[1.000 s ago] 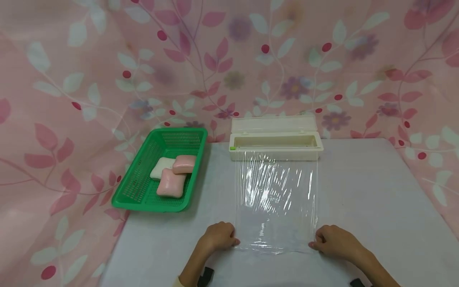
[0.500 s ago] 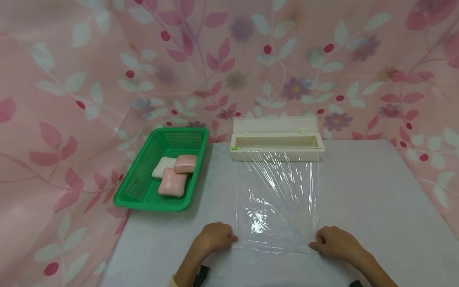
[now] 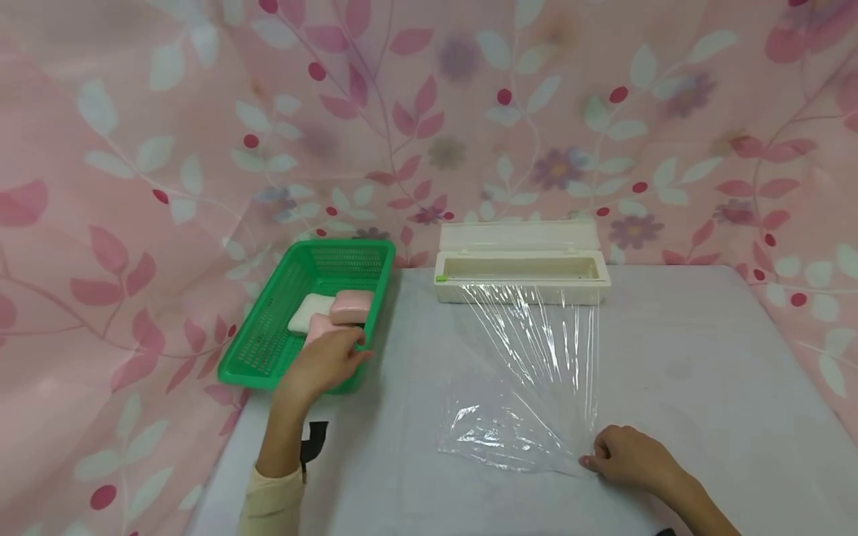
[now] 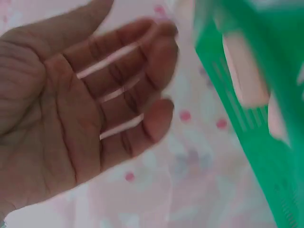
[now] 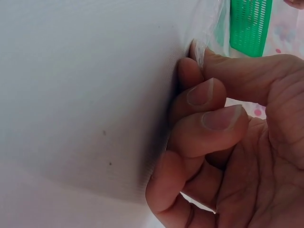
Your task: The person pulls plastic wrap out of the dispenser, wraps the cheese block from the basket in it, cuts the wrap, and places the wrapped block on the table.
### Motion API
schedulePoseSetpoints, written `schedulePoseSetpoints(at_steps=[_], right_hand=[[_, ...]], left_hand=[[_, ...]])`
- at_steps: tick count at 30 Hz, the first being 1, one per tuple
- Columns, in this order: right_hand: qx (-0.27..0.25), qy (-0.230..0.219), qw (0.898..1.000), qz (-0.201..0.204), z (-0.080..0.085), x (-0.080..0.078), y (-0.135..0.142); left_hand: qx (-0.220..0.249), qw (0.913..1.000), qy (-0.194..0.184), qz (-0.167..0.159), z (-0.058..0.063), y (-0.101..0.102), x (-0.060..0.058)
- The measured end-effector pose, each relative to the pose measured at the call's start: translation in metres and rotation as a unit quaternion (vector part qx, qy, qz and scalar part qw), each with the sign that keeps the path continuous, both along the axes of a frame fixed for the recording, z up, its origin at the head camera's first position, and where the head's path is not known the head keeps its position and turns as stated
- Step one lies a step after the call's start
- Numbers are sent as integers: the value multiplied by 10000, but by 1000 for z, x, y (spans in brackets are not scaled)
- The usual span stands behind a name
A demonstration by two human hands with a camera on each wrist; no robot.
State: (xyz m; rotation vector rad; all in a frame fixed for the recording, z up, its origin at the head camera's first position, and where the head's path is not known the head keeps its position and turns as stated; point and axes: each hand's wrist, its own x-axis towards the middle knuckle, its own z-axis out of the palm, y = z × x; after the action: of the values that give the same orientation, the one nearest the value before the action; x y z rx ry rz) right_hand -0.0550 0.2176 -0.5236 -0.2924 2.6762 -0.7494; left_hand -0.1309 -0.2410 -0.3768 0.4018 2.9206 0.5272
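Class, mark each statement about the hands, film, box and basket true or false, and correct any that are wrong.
1. The right hand pinches the film at a near corner. True.
2. The left hand holds nothing. True.
3. The film runs out over the front of the box. True.
4. The box is shut. False: its lid is raised.
5. Every bar in the green basket is pink. False: one white bar lies in the basket with two pink bars.
6. The basket stands to the right of the box. False: it stands to the left.
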Motion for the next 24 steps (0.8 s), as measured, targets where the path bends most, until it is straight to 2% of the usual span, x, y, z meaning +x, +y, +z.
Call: schedulePoseSetpoints(at_steps=[5, 9, 14, 17, 24], right_hand=[[-101, -24, 9999, -31, -1, 0, 1], [-146, -33, 9999, -36, -1, 1, 2], [-185, -76, 9998, -44, 0, 1, 2], [-214, -120, 9997, -79, 0, 0, 2], [-273, -130, 9995, -37, -1, 0, 4]], left_hand=[[-217, 9994, -187, 208, 19, -35, -33], [-491, 9979, -387, 177, 25, -49, -57], [-638, 9949, -770, 130, 21, -59, -88], [-650, 9906, -1189, 195, 18, -61, -104], [-503, 9705, -2305, 500, 3, -68, -133]])
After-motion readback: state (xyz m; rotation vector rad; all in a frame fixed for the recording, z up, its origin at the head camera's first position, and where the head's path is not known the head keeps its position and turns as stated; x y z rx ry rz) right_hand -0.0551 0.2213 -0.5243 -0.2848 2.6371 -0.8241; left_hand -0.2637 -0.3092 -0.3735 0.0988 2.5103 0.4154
